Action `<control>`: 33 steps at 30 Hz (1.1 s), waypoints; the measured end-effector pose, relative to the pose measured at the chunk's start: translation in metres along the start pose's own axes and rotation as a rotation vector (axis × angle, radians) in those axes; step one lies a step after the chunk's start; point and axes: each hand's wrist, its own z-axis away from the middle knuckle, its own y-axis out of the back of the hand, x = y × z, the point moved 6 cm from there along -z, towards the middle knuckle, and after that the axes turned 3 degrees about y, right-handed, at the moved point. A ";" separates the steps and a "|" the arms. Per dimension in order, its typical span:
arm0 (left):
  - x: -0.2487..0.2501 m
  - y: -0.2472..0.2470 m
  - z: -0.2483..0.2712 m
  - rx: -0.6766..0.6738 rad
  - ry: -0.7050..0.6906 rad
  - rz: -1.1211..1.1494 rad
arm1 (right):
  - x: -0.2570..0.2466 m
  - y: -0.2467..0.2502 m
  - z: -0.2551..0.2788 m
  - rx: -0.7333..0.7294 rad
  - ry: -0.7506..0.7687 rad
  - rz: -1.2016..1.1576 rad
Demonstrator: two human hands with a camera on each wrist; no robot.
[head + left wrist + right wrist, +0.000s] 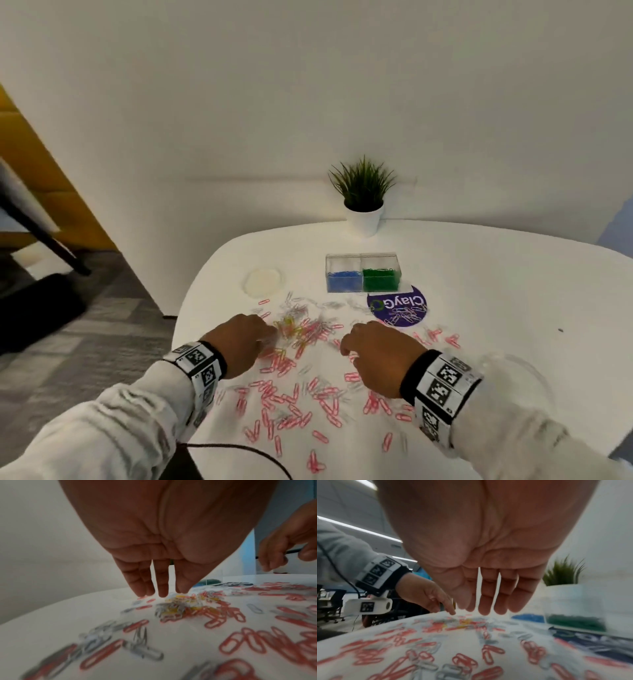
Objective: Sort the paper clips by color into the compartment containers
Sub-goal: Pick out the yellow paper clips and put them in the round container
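Red paper clips lie scattered over the near half of the white table, mixed with silver-white clips. A small heap of yellow clips sits in the pile between my hands. My left hand reaches down with straight fingers, its fingertips at the edge of the yellow clips. My right hand hovers just above the clips with fingers hanging straight and holds nothing. The clear container farther back holds blue clips on the left and green clips on the right.
A round white lid lies at the left of the container. A purple round sticker with a few clips on it is in front of it. A potted plant stands at the wall. A clear round dish sits by my right wrist.
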 end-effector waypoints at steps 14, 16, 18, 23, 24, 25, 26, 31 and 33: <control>-0.025 -0.003 -0.035 0.350 0.037 0.047 | -0.015 -0.019 -0.146 -0.014 -0.033 0.134; -0.028 -0.006 -0.039 0.368 0.023 0.053 | -0.010 -0.018 -0.152 0.036 -0.066 0.152; -0.031 -0.007 -0.044 0.384 0.024 0.053 | -0.010 -0.016 -0.157 0.113 -0.041 0.152; -0.024 0.003 -0.059 0.387 0.027 0.027 | -0.026 -0.016 -0.172 0.105 0.026 0.031; -0.022 0.003 -0.062 0.358 0.031 -0.010 | -0.028 -0.017 -0.173 0.081 0.024 0.011; -0.020 0.003 -0.065 0.335 0.033 -0.053 | -0.028 -0.019 -0.174 0.069 0.025 -0.008; -0.019 0.002 -0.067 0.317 0.033 -0.086 | -0.028 -0.020 -0.175 0.067 0.023 -0.023; -0.024 -0.008 -0.072 0.252 0.058 -0.047 | -0.026 -0.013 -0.169 0.130 -0.007 -0.126; -0.023 -0.008 -0.072 0.238 0.058 -0.029 | -0.025 -0.005 -0.167 0.190 -0.027 -0.206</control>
